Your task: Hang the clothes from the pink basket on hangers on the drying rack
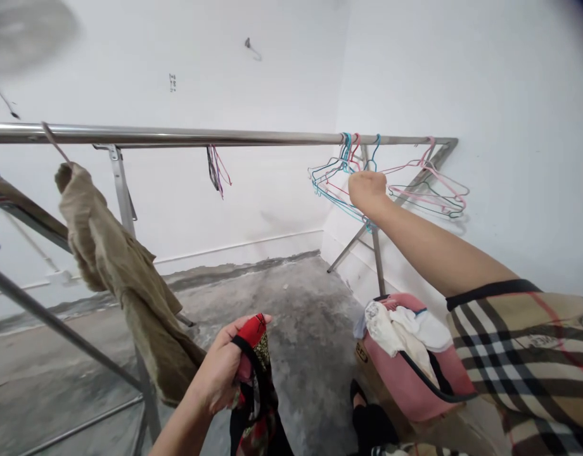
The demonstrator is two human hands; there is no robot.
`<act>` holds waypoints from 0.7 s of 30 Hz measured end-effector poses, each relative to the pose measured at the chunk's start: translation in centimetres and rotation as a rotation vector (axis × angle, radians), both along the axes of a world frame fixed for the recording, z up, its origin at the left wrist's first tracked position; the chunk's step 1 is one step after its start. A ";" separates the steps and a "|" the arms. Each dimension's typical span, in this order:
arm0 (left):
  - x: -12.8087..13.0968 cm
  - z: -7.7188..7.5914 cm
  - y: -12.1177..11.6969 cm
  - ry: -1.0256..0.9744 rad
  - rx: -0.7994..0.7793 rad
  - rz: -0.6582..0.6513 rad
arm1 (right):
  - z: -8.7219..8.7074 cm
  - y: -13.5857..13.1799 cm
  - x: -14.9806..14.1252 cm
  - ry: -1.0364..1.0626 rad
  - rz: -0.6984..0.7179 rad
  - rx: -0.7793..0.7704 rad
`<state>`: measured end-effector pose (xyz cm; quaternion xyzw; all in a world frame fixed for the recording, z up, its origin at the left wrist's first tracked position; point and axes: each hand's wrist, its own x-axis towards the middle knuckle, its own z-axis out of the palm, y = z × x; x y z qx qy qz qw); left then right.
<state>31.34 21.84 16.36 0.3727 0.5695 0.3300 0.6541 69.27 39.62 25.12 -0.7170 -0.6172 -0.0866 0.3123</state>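
My left hand (220, 367), low in front of me, is closed on a red and black patterned garment (260, 405) with a black trim band, which hangs down from the fingers. Stretched forward, my right hand (368, 190) is closed at a blue clothes hanger (377, 152) whose hook is over the metal rail (272, 136); the hand covers part of it. Just left of that fist hangs a cluster of blue and red hangers (336, 183). Pink and green hangers (434, 187) hang to its right.
Olive-brown trousers (125, 285) hang at the left of the rack. A pink basket (405, 380) with white clothes (410, 326) stands on a cardboard box at lower right. Black and purple hangers (217, 168) hang mid-rail. White walls (519, 126) meet behind the rack.
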 end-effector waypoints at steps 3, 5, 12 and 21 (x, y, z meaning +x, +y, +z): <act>-0.3 -0.1 0.0 0.009 0.020 -0.031 | 0.1 -0.8 0.0 -0.178 -0.211 -0.082; -0.3 -0.3 -0.1 0.020 0.028 -0.052 | 0.1 -1.3 -0.1 -0.266 -0.266 -0.152; -0.3 -0.5 -0.3 0.045 0.053 -0.098 | -0.9 -1.1 0.0 -0.309 -0.339 -0.211; -0.5 -0.9 -0.4 0.078 0.053 -0.122 | -1.7 -1.7 0.8 -0.353 -0.392 -0.184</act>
